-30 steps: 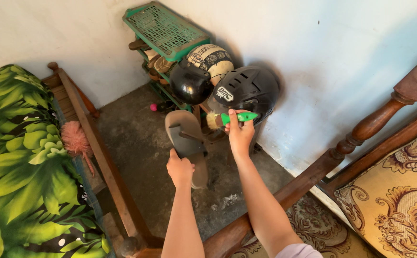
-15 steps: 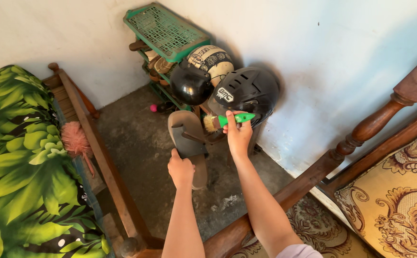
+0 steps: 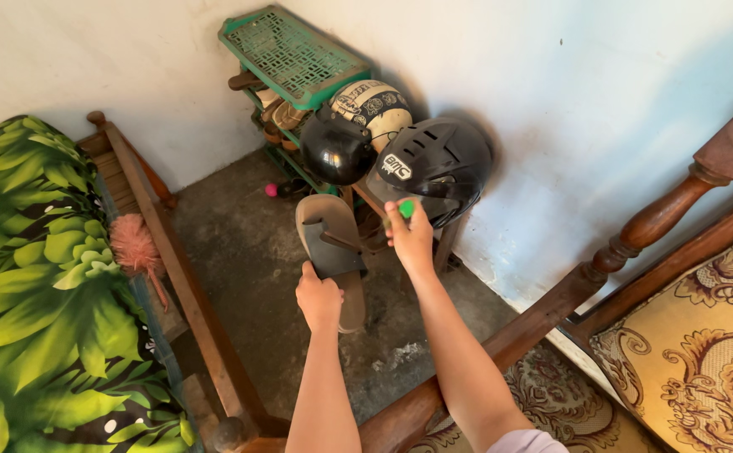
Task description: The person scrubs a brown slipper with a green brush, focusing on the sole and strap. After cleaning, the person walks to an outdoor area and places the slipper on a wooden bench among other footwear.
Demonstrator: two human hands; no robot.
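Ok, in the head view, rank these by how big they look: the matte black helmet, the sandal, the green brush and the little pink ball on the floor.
1. Matte black helmet and sandal look about alike; the sandal is held nearer the camera, so I won't rank them.
2. Green brush, mostly hidden in the right hand.
3. Pink ball.

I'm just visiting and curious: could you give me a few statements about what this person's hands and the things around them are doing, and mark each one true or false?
1. The left hand holds a brown flip-flop sandal. True.
2. The right hand grips a small green object. True.
3. The green rack stands out in the middle of the floor. False: it stands against the wall.
4. Both helmets are white. False: the dark helmet and the glossy black helmet are dark.
5. A pink fluffy duster lies beside the leaf-patterned cushion. True.
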